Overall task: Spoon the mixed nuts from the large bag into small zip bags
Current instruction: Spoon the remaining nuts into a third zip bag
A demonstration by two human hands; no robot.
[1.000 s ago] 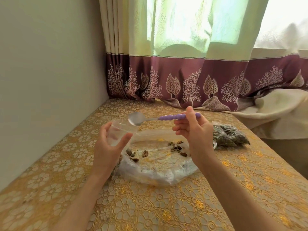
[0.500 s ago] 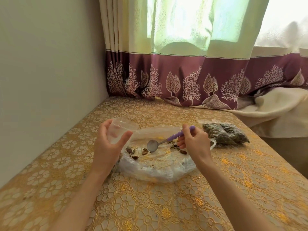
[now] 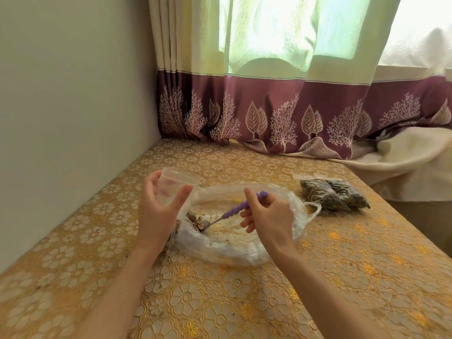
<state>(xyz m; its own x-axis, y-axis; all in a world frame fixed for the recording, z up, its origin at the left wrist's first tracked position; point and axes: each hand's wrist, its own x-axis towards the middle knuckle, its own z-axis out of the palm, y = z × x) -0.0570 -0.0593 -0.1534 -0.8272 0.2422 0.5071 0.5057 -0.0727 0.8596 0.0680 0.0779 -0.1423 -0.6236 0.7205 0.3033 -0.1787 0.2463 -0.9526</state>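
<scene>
Mixed nuts [image 3: 197, 223] sat loose and light at the left end of the limp large bag [image 3: 244, 243], so I judged the spoon [image 3: 234, 211] best held mid-handle. Right hand [image 3: 269, 216] pinched that purple handle, bowl down in the nuts. Left hand [image 3: 159, 209] gripped the flimsy small zip bag [image 3: 175, 185], mouth open, just above.

A home room: patterned curtain [image 3: 269, 106] and floral tablecloth [image 3: 220, 302] by a window.

The large bag [image 3: 227, 243] was thin, glossy clear plastic; the spoon [image 3: 234, 211] had a matt purple plastic handle; the tabletop [image 3: 342, 277] wore embossed, shiny gold cloth.
</scene>
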